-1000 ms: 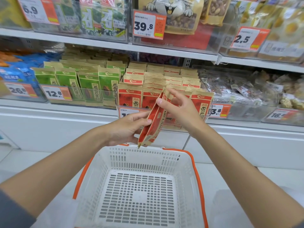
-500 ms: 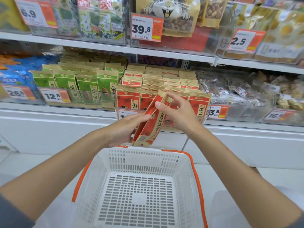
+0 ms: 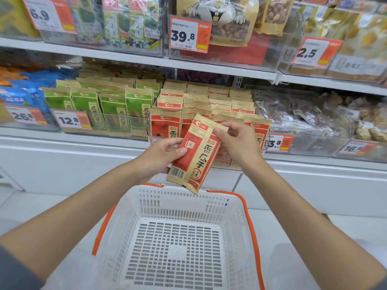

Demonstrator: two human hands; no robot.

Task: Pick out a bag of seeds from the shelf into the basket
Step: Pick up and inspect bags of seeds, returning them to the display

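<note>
At the far rim of a white basket [image 3: 180,198] with orange handles [image 3: 250,218], a person holds a red-and-tan bag of seeds [image 3: 195,153] in the air with both hands, in front of the shelf [image 3: 104,141] and clear of it. The bag faces the viewer, printed side out, and is tilted so its top leans to the right; its lowest corner overlaps the basket's far edge in this view, though I cannot tell whether it touches. The left hand [image 3: 161,158] grips the bag's left edge about halfway down, thumb pressed on the front and fingers curled behind. The right hand [image 3: 238,143] pinches the upper right corner, thumb on the front face, the other fingers folded behind the packet. Just behind the hands, rows of matching red bags [image 3: 165,124] stand upright in a clear bin on the shelf, and green bags [image 3: 113,110] of the same make stand beside them to the left, above a price tag [image 3: 72,120] reading 12.8.
</note>
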